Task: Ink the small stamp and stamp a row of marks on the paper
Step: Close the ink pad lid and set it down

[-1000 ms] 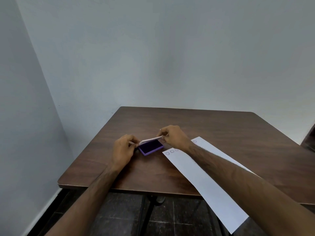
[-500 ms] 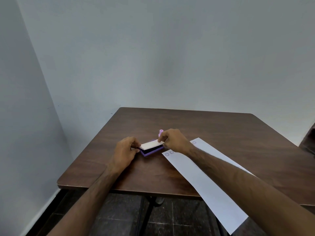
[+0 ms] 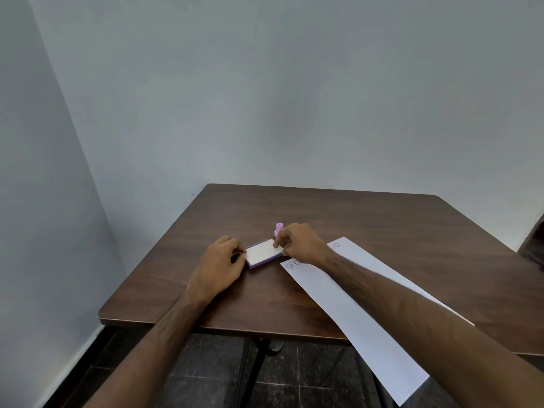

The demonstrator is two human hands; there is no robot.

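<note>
A purple ink pad (image 3: 263, 255) lies on the brown table (image 3: 353, 225), its white lid down flat on the case. My left hand (image 3: 222, 265) grips the pad's left end. My right hand (image 3: 300, 244) pinches the lid's right end, thumb and fingers on its edge. A small pink stamp (image 3: 278, 229) stands upright just behind the pad, untouched. A long white paper strip (image 3: 347, 313) runs from beside the pad toward me and overhangs the table's front edge. Small purple ring marks (image 3: 293, 264) show at its far end; my right forearm covers part of that row.
The table stands in a corner, grey walls (image 3: 265, 98) behind and to the left. A dark tiled floor (image 3: 206, 378) and the table's black leg (image 3: 253, 366) show below the front edge. A dark object (image 3: 534, 245) sits at the right edge of view.
The ink pad's white lid was raised a second ago, showing the dark ink; it has come down and now lies flat on the case. The pink stamp has come into sight behind the pad.
</note>
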